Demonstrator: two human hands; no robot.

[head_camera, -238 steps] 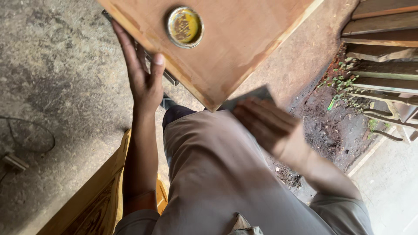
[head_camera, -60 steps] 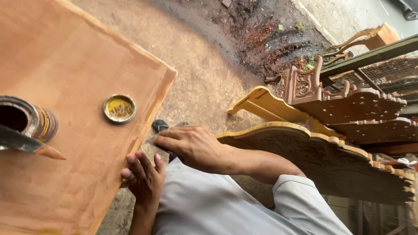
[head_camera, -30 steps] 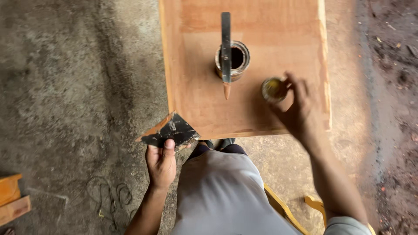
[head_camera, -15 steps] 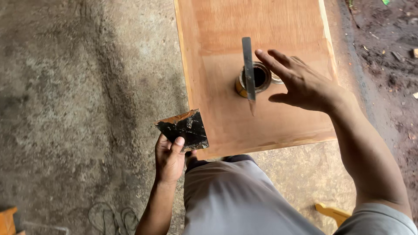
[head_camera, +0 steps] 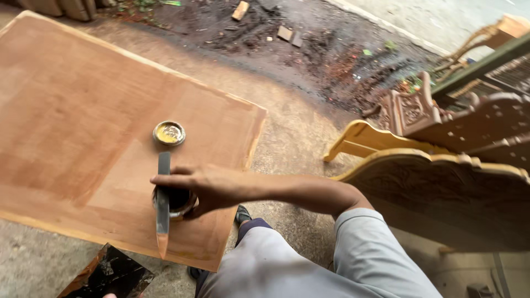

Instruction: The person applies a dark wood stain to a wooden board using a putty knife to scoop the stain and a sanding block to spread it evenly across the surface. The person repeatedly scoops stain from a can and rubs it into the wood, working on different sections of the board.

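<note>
One small open tin [head_camera: 178, 201] on the plywood panel [head_camera: 83, 121] is gripped by the right hand [head_camera: 212, 187], a putty knife [head_camera: 163, 204] laid across it. Its lid [head_camera: 169, 133] lies beyond. The left hand is barely seen, below the dark sanding sheet [head_camera: 113, 273]; its grip cannot be told. Lifting the knife seems required next.

Bare right hand [head_camera: 207, 187] and forearm, grey short sleeve, grey trousers — dark footwear

The board [head_camera: 94, 121] is reddish-brown with paler patches. The lid [head_camera: 169, 133] holds yellow residue inside a dull metal rim. The blade [head_camera: 163, 201] is dark grey with an orange tip. The carved panels [head_camera: 441, 182] are yellowish-brown. The trousers [head_camera: 309, 265] are grey.
</note>
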